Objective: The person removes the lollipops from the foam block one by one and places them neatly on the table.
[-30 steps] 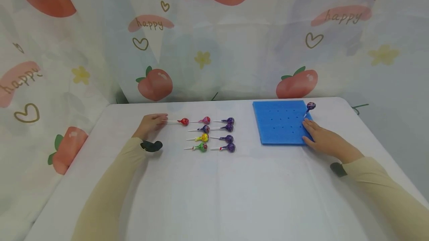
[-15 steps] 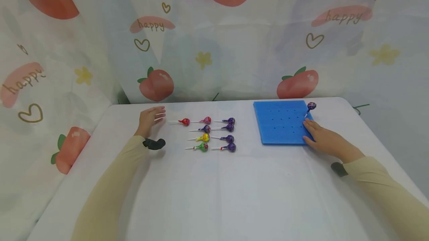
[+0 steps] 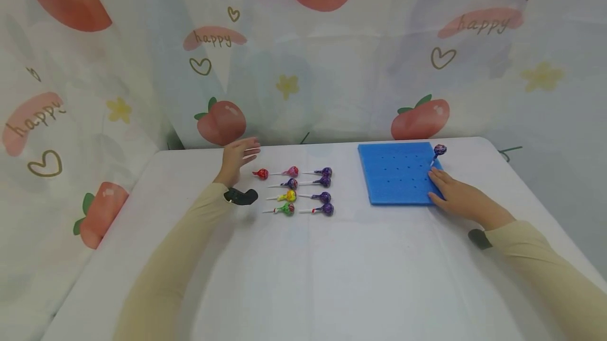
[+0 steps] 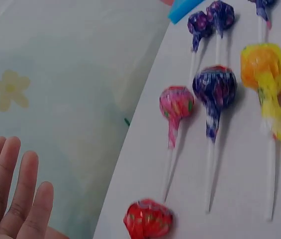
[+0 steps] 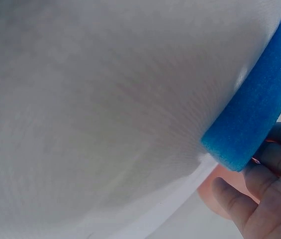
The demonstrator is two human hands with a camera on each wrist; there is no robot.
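My left hand (image 3: 238,159) hovers at the far left of the lollipops, its fingers extended and holding nothing. Just below its fingertips lies a red lollipop (image 3: 260,174), whose stick is hidden by the hand. In the left wrist view the straight fingers (image 4: 27,194) are apart from the red lollipop (image 4: 148,218). On the right, my right hand (image 3: 455,193) rests against the near right edge of a blue foam board (image 3: 379,188) with small holes. One purple lollipop (image 3: 440,149) stands tilted in the board beside the fingertips. The right wrist view shows fingers along the board's side (image 5: 252,109).
Beside the red one, a column holds a pink lollipop (image 3: 292,172), a dark blue one (image 3: 291,183), a yellow one (image 3: 288,195) and a green one (image 3: 287,208). Several purple lollipops (image 3: 325,181) lie right of these. A printed curtain (image 3: 341,83) hangs behind the white table (image 3: 332,278).
My left hand has let its fingers off the red lollipop's stick, risen away, then swung right over that stick. The right hand stays at the board.
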